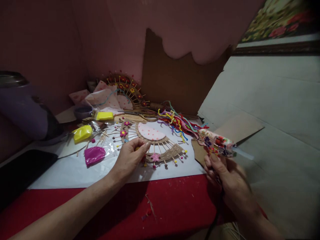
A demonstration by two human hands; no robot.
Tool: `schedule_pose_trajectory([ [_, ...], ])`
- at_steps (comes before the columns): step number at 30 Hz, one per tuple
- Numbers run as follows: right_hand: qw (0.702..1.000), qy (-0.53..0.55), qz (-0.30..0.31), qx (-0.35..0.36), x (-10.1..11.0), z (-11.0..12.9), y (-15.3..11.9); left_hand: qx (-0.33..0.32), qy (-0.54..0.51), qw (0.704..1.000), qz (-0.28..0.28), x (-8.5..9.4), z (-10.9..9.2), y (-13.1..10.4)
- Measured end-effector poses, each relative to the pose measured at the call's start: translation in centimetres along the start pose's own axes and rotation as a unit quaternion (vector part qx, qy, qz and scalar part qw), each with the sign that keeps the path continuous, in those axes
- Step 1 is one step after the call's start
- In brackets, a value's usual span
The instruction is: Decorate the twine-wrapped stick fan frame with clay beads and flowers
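Note:
My left hand point(131, 156) is closed in a pinch over the near half-round craft piece, and what its fingertips hold is mostly hidden. This piece has a pink dotted half circle point(151, 132), thin sticks fanning outward and a twine-covered band point(165, 155) bearing a pink flower point(155, 157). Small coloured balls tip the sticks. On the right, my right hand point(225, 170) is wrapped round a flower-patterned glue gun point(217, 141). A clear glue stick point(245, 153) juts from its rear, and a dark cord hangs below.
Coloured fuzzy stems point(178, 121) lie behind the craft piece, near scissors point(143, 115). Yellow clay packs point(82, 133) and a magenta one point(95, 155) sit left. A second fan piece point(132, 88) leans behind, beside upright cardboard point(175, 80). A lilac bottle point(22, 110) stands far left.

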State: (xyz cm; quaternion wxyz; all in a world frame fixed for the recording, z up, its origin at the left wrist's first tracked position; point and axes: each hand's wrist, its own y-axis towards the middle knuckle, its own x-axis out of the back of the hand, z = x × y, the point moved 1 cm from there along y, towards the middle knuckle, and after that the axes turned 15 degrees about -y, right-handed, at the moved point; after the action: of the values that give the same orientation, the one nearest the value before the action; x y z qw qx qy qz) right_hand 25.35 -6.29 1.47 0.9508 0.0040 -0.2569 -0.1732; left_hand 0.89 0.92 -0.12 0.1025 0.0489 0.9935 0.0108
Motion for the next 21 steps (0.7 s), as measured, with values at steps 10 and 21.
schedule_pose_trajectory([
  [10, 0.827, -0.531, -0.073, 0.169, 2.1, -6.1, 0.1, 0.008, 0.013, 1.000, 0.006, -0.2, 0.1, 0.1],
  [21, 0.782, -0.521, -0.146, 0.309, 0.6, -2.6, 0.3, -0.184, 0.244, 0.949, 0.082, 0.0, 0.7, -0.1],
])
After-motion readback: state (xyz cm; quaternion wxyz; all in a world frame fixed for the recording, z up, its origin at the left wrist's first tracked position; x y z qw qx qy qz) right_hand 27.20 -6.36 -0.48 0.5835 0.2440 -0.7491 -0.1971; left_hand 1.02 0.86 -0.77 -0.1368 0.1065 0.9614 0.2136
